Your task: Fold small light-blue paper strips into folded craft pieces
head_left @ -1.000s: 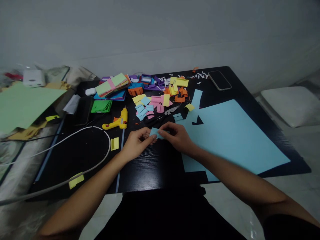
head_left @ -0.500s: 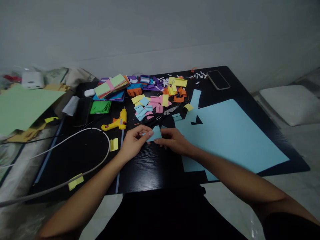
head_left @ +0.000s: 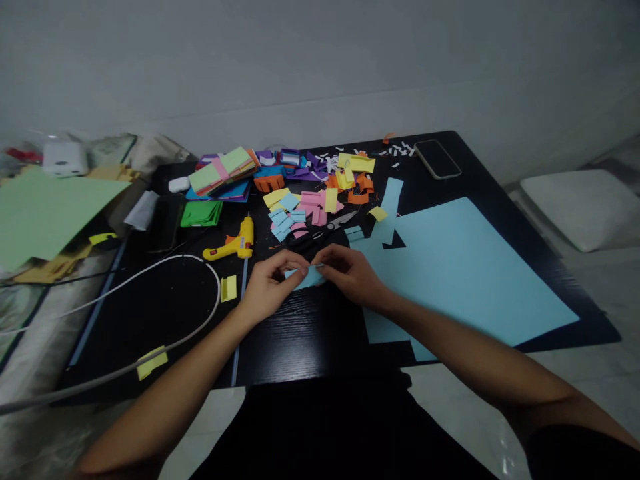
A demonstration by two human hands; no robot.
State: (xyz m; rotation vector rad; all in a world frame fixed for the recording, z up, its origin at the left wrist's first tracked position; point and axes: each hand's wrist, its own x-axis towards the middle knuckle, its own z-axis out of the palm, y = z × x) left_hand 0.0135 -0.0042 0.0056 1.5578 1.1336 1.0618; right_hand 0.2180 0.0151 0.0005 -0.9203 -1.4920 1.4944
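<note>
Between my two hands is a small piece of light blue paper, with a folded edge along its top. My left hand pinches its left side between thumb and fingers. At the right end of that fold, my right hand is closed on the paper too. Just beyond my fingers lie scissors, their dark handles partly hidden behind the hands. A big light blue sheet with cut edges spreads under my right forearm. Small blue folded pieces lie in a pile behind the scissors.
A yellow glue gun lies left of my hands, near a looping white cable. Stacked coloured papers, pink and yellow pieces and scraps line the back of the black table. A phone rests at the back right.
The blue paper has turned from a raised, upright piece to a flatter one with a fold along its top. My right fingers have moved up to that fold; my left hand barely moved.
</note>
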